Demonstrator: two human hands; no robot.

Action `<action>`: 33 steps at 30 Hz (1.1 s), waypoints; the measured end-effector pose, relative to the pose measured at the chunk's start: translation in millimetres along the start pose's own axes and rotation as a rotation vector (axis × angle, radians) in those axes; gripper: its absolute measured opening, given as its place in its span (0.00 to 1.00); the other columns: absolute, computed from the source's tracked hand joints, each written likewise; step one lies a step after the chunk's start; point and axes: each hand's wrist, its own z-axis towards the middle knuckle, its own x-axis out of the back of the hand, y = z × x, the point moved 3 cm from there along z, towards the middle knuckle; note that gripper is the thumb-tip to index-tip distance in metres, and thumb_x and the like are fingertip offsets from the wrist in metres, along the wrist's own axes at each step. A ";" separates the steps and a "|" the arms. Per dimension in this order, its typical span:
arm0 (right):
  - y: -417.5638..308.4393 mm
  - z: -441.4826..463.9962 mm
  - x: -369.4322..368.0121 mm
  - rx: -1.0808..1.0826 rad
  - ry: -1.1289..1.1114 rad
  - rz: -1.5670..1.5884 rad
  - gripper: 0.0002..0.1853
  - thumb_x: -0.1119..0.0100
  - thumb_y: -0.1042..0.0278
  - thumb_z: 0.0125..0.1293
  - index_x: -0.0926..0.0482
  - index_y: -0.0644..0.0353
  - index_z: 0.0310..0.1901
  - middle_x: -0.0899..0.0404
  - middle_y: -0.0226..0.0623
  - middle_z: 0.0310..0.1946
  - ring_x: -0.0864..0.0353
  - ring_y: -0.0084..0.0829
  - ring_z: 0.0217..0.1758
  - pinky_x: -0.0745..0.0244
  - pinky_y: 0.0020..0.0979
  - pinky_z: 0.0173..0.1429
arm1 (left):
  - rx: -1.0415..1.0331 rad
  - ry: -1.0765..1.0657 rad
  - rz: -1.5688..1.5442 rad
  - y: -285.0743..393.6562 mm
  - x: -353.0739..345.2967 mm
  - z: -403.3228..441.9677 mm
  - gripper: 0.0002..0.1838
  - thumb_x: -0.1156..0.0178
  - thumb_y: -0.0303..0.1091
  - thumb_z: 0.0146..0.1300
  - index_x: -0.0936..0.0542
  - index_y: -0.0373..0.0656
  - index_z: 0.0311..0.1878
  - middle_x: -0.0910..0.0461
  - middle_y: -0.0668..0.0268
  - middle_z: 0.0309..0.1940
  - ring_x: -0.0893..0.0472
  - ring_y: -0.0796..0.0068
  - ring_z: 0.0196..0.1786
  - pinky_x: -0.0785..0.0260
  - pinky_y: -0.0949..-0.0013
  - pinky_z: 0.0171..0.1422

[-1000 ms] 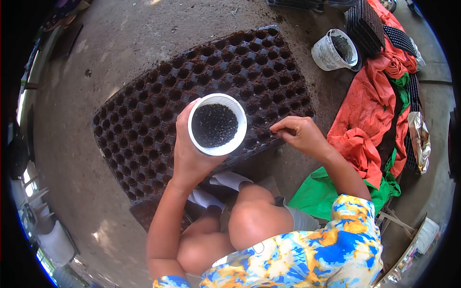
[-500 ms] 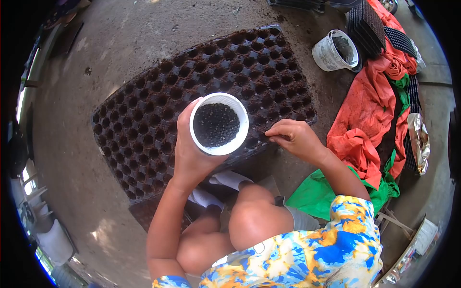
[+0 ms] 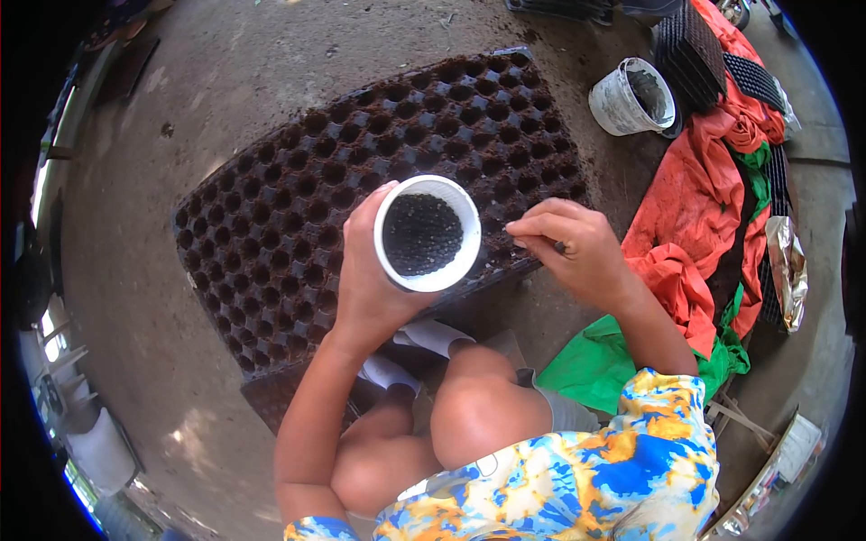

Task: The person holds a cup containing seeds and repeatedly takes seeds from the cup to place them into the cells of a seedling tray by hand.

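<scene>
My left hand [image 3: 365, 270] is wrapped round a white cup [image 3: 474, 236] and holds it over the black cell trays. Inside the cup lie small dark round seeds [image 3: 422, 233]. To the right of the cup, my right hand [image 3: 577, 248] is pinched, its thumb and index finger pressed together over the trays' near right edge. What the fingertips hold is too small to name. The trays [image 3: 298, 189] have rows of round cells with brown soil in and around them.
A dirty white bucket [image 3: 631, 96] stands at the upper right beside stacked black trays [image 3: 690, 54]. Red cloth [image 3: 681, 198] and green cloth [image 3: 591, 365] lie on the right. A crumpled foil packet [image 3: 787, 270] is farther right.
My left hand and the cup have moved slightly right. My right hand first shifted a little left, then up, and its fingers now show a dark speck near the palm.
</scene>
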 end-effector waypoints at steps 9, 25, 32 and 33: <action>-37.6 46.7 -37.2 0.347 -0.208 -0.210 0.13 0.35 0.75 0.49 0.21 0.62 0.39 0.19 0.42 0.37 0.18 0.44 0.41 0.21 0.39 0.44 | -0.159 -0.066 0.022 15.5 -24.8 4.5 0.54 0.19 0.41 0.38 0.40 0.41 0.69 0.33 0.53 0.65 0.33 0.51 0.67 0.46 0.48 0.71; 48.8 48.1 -1.7 -0.010 -0.091 -0.095 0.06 0.34 0.74 0.58 0.17 0.63 0.37 0.18 0.41 0.31 0.17 0.38 0.35 0.21 0.34 0.40 | 0.033 0.085 -0.268 -2.9 1.9 6.5 0.55 0.19 0.28 0.38 0.44 0.37 0.69 0.31 0.56 0.61 0.28 0.63 0.64 0.35 0.62 0.69; -29.0 40.7 -16.2 0.295 -0.240 -0.202 0.10 0.35 0.73 0.52 0.19 0.61 0.39 0.20 0.40 0.36 0.18 0.39 0.41 0.21 0.36 0.44 | -0.140 -0.047 0.022 8.1 -22.6 10.2 0.54 0.19 0.37 0.36 0.39 0.39 0.67 0.31 0.50 0.63 0.32 0.50 0.66 0.42 0.53 0.69; -35.3 41.0 -26.9 0.291 -0.281 -0.279 0.13 0.37 0.72 0.51 0.21 0.62 0.40 0.21 0.41 0.37 0.19 0.41 0.43 0.21 0.37 0.45 | -0.193 -0.038 0.031 11.3 -24.3 11.7 0.54 0.19 0.38 0.36 0.39 0.39 0.67 0.32 0.51 0.64 0.33 0.50 0.68 0.44 0.52 0.70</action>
